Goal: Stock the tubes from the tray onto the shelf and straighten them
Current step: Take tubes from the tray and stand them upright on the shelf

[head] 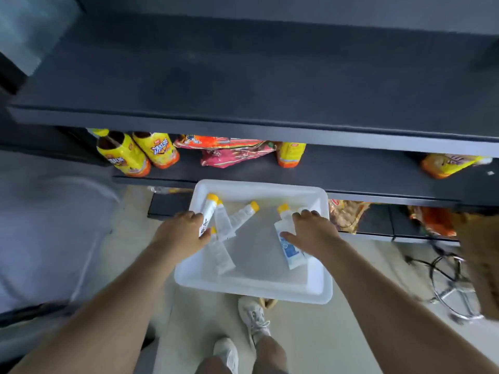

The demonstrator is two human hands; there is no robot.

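A white tray (pixel 318 286) sits low in front of the dark shelving and holds several white tubes with yellow caps. My left hand (pixel 181 234) grips one tube (pixel 207 211) at the tray's left side, its cap pointing away from me. Beside it lie two loose tubes (pixel 240 217) and another tube (pixel 221 252) nearer me. My right hand (pixel 313 232) holds a white and blue tube (pixel 289 245) at the tray's right side. The wide dark top shelf (pixel 243 85) above is bare.
The middle shelf (pixel 351 168) carries yellow bottles (pixel 122 155) and snack bags (pixel 226 151). More bags (pixel 345 215) lie on the lowest shelf at the right. A metal stool base (pixel 453 287) stands on the floor at the right. My feet (pixel 253 319) are below the tray.
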